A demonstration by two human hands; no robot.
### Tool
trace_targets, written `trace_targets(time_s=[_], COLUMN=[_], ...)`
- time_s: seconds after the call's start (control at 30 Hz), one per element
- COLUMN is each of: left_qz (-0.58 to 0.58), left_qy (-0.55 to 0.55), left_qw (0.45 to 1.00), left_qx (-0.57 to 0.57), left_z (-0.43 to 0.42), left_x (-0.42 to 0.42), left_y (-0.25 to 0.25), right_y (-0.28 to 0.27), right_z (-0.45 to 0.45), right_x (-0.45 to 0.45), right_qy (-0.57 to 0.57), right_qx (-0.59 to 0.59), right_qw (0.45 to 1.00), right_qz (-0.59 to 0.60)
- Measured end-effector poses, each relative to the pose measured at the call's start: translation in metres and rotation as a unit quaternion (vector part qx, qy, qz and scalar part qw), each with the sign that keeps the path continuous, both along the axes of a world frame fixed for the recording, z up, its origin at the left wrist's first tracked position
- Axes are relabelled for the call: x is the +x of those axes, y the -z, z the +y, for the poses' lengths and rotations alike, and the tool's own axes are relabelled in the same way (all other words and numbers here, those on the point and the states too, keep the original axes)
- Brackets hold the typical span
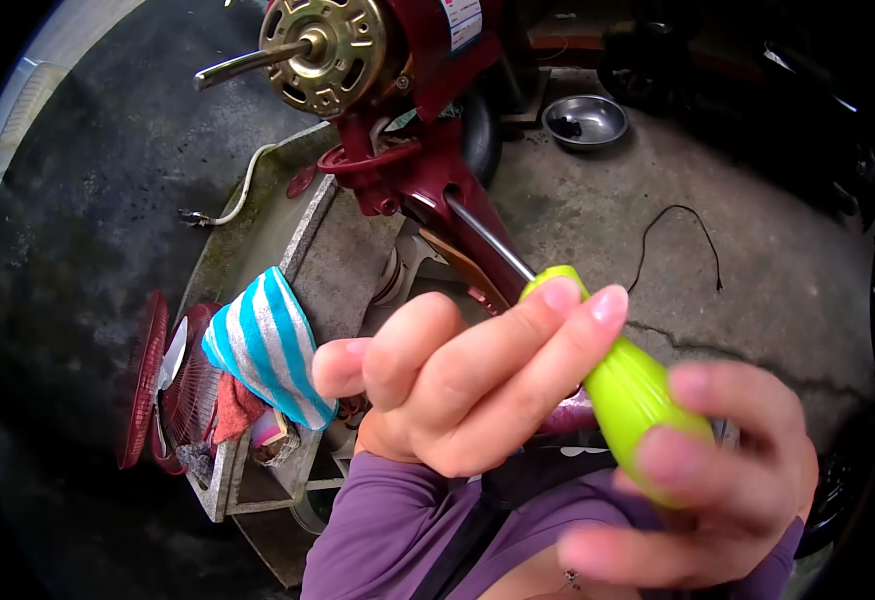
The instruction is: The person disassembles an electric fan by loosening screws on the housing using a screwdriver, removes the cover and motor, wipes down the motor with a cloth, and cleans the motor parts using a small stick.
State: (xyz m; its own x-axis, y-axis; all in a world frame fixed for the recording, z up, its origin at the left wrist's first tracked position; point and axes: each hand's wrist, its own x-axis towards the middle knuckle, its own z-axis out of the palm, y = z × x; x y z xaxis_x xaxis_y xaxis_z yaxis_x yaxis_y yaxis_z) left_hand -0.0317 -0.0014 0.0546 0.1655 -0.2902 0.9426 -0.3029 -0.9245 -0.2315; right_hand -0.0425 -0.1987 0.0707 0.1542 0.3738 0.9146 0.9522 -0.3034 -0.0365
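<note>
A screwdriver with a lime-green handle (630, 395) and a metal shaft slants across the middle of the view. Its shaft runs up and left to a hole in the dark red neck of a fan body (463, 165); the tip is out of sight. My left hand (463, 385) pinches the front of the handle near the collar, its other fingers curled. Around the thick rear end are the fingers of my right hand (733, 480), slightly blurred. Above, the fan's motor (328, 55) has a brass-coloured front plate and a bare metal spindle pointing left.
A blue-and-white striped cloth (268, 345) hangs over a concrete ledge (333, 260) at left, beside red fan grilles (148, 385). A white cable with a plug (248, 185) lies behind. A metal bowl (585, 122) and a thin black cord (673, 210) rest on the floor.
</note>
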Motion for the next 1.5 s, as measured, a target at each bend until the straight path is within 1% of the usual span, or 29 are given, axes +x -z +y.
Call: trace_targets(time_s=[0.1,0.13,0.17,0.2,0.27,0.3,0.4,0.43,0.53,0.57,0.67,0.7,0.73,0.8,0.83,0.87,0.93,1.0,1.03,1.1,1.2,1.23,1.3,1.33,1.4,1.43,1.47,1.5], left_qz=[0.022,0.000,-0.021,-0.031,0.015,0.028,0.087,0.094,0.058,0.082,0.115,0.054,0.024,0.069,0.084,0.094,0.097,0.069,0.051,0.030,0.045,0.058,0.096,0.114,0.104,0.093,0.082,0.071], left_qy=[-0.009,0.005,0.021,0.028,0.012,0.004,-0.026,-0.043,-0.039,-0.052,-0.056,-0.033,-0.014,0.001,0.000,0.002,-0.010,-0.008,-0.002,-0.011,-0.025,-0.021,-0.003,0.005,-0.027,-0.027,-0.026,-0.026], left_qw=[0.999,1.000,1.000,0.999,0.999,0.998,0.993,0.992,0.995,0.993,0.991,0.996,0.997,0.994,0.992,0.991,0.992,0.995,0.996,0.998,0.997,0.996,0.995,0.993,0.993,0.995,0.996,0.997], left_qx=[0.040,0.019,-0.001,0.004,0.039,0.047,0.074,0.075,0.073,0.067,0.048,0.058,0.067,0.089,0.090,0.091,0.083,0.072,0.066,0.059,0.063,0.060,0.037,0.025,0.042,0.040,0.037,0.034], left_z=[-0.003,-0.003,-0.003,-0.002,-0.004,-0.005,-0.005,-0.007,-0.008,-0.010,-0.011,-0.004,0.002,0.004,0.003,0.002,-0.004,-0.003,-0.002,0.001,0.003,0.004,0.001,0.000,-0.007,-0.006,-0.005,-0.004], left_x=[-0.004,0.000,0.004,0.009,0.010,0.011,0.001,-0.004,-0.011,-0.017,-0.015,-0.004,0.002,0.000,-0.001,0.004,0.004,0.003,0.004,0.003,-0.003,-0.003,-0.006,-0.008,-0.005,-0.006,-0.007,-0.008], left_y=[-0.003,0.002,0.006,0.006,0.001,-0.002,-0.006,-0.007,-0.013,-0.014,-0.015,-0.010,-0.009,-0.015,-0.017,-0.017,-0.014,-0.014,-0.014,-0.014,-0.013,-0.011,-0.007,-0.005,-0.006,-0.007,-0.009,-0.010], right_y=[-0.005,-0.006,-0.004,-0.004,-0.004,-0.001,0.003,0.004,0.008,0.006,0.004,0.003,0.003,-0.002,0.000,0.001,0.004,0.007,0.007,0.001,0.001,-0.001,0.000,0.000,0.003,0.006,0.014,0.017], right_z=[-0.002,-0.005,-0.007,-0.006,-0.005,-0.005,-0.005,-0.006,-0.007,-0.008,-0.017,-0.017,-0.017,-0.014,-0.010,-0.007,-0.002,-0.005,-0.006,-0.010,-0.009,-0.013,-0.022,-0.021,-0.016,-0.016,-0.013,-0.014], right_x=[-0.011,-0.016,-0.019,-0.014,-0.004,0.009,0.017,0.021,0.010,-0.002,-0.014,-0.014,-0.011,-0.004,0.003,0.002,0.002,0.004,0.004,0.006,-0.006,-0.014,-0.003,-0.007,-0.011,-0.010,0.002,0.000], right_qy=[0.071,0.098,0.107,0.110,0.115,0.125,0.149,0.117,0.058,0.041,0.058,0.091,0.098,0.111,0.111,0.120,0.139,0.094,0.078,-0.001,-0.036,0.027,-0.010,-0.009,0.016,0.024,0.057,0.069], right_qx=[-0.013,-0.022,-0.065,-0.078,-0.104,-0.119,-0.132,-0.134,-0.099,-0.025,0.038,-0.014,-0.037,-0.082,-0.076,-0.072,-0.062,-0.066,-0.068,-0.045,0.016,-0.030,-0.087,-0.087,-0.054,-0.042,-0.036,-0.034], right_qw=[0.991,0.982,0.977,0.979,0.982,0.985,0.968,0.968,0.984,0.999,0.988,0.989,0.990,0.988,0.991,0.990,0.985,0.989,0.990,0.999,0.998,0.998,0.996,0.996,0.997,0.996,0.997,0.993], right_qz=[0.116,0.157,0.174,0.153,0.109,-0.027,-0.154,-0.179,-0.135,-0.006,0.135,0.112,0.098,0.069,-0.013,-0.037,-0.084,-0.094,-0.096,-0.025,0.047,0.053,0.013,0.013,0.059,0.074,-0.037,-0.092])
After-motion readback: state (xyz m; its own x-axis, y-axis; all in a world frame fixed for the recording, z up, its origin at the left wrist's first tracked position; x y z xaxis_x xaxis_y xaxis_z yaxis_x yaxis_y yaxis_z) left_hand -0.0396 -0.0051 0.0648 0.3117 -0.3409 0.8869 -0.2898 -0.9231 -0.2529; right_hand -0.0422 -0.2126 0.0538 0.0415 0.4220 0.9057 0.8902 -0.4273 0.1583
